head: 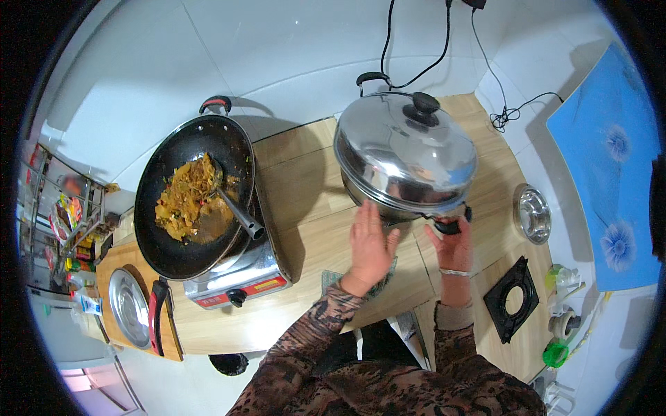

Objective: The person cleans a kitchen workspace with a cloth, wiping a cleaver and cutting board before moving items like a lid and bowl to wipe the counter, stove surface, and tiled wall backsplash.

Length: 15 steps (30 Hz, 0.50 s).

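Note:
A large steel pot (364, 200) with a domed steel lid (385, 140) and black knob stands on the wood-look counter. My left hand (368, 247) has its fingers spread against or just before the pot's near side; whether it touches is unclear. At the pot's near black handle (448, 226) is my right hand (453, 243), its fingers around it. To the left, a black wok (151, 218) on a steel portable stove (237, 288) holds cooked food (195, 208) with a metal ladle (234, 208) in it. A green patterned cloth (385, 278) lies partly behind my left hand.
A wooden board (117, 260) at the left bears a steel plate (128, 307). On the right are a steel bowl (533, 214) and a black square burner frame (511, 300). Black cables (447, 47) hang behind the pot. A wire rack (67, 208) with packets stands far left.

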### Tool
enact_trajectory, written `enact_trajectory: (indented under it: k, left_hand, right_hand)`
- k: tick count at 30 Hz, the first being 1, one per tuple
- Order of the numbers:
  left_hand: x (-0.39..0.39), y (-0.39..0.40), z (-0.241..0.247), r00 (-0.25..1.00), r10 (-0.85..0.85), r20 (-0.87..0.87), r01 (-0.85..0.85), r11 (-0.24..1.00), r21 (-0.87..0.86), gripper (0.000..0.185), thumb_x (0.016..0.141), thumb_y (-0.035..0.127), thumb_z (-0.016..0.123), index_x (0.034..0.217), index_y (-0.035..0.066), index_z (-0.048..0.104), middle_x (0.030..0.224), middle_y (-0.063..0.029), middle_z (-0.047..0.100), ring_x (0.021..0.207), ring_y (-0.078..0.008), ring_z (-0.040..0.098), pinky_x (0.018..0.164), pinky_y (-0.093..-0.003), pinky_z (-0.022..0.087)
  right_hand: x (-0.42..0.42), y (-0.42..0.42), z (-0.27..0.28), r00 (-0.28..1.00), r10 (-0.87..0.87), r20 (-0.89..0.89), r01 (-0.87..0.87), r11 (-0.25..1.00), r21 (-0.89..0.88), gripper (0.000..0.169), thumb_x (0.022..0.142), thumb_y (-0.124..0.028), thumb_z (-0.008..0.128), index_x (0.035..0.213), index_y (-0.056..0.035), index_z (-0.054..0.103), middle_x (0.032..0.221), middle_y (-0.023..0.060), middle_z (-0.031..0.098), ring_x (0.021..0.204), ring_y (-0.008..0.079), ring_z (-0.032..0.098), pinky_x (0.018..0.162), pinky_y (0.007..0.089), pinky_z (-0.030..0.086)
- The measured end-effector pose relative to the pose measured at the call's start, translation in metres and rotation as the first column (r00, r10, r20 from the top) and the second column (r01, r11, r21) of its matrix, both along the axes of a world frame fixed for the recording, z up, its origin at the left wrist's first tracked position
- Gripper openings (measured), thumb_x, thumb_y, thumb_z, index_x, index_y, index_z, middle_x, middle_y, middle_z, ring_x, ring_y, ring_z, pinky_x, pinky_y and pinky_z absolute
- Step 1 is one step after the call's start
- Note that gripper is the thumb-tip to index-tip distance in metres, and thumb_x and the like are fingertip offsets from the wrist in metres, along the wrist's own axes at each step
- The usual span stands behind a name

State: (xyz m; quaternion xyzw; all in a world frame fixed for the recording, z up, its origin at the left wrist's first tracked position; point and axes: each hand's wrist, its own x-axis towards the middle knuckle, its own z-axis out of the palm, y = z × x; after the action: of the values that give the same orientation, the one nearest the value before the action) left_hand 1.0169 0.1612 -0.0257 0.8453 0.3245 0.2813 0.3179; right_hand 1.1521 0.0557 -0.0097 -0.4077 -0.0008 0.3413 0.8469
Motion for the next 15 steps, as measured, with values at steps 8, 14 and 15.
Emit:
enact_trajectory:
  k: [8,14,15]
  left_hand:
    - [0.02,-0.051,0.006,0.987,-0.072,-0.145,0.065,0.997,-0.048,0.07,0.082,0.028,0.055,0.133,-0.006,0.021,0.14,-0.0242,0.015,0.128,-0.0392,0.02,0.1,-0.0507,0.019]
    - [0.026,-0.031,0.007,0.975,-0.13,-0.18,0.146,0.986,0.081,0.055,0.082,0.023,0.055,0.125,-0.005,0.036,0.135,-0.0192,0.029,0.124,-0.0373,0.029,0.098,-0.048,0.025]
    - [0.016,-0.028,0.001,0.959,-0.168,-0.228,0.185,0.981,0.053,0.052,0.082,0.022,0.054,0.124,-0.004,0.039,0.133,-0.0181,0.033,0.123,-0.0363,0.03,0.097,-0.0478,0.027]
  right_hand:
    - [0.034,-0.063,-0.014,0.992,0.015,0.124,-0.019,0.999,0.031,0.022,0.086,-0.034,0.053,0.082,-0.0123,0.055,0.085,0.0002,0.057,0.091,0.0174,0.054,0.09,0.0506,0.041]
    - [0.049,-0.061,-0.018,0.972,-0.215,0.1,0.218,0.976,-0.024,0.026,0.087,-0.038,0.051,0.083,-0.012,0.055,0.078,0.001,0.058,0.078,0.0171,0.056,0.079,0.0396,0.046]
    - [0.046,-0.06,-0.022,0.973,-0.214,0.09,0.218,0.976,-0.028,0.027,0.087,-0.038,0.05,0.084,-0.0118,0.056,0.078,0.0013,0.058,0.075,0.0169,0.056,0.075,0.0374,0.046]
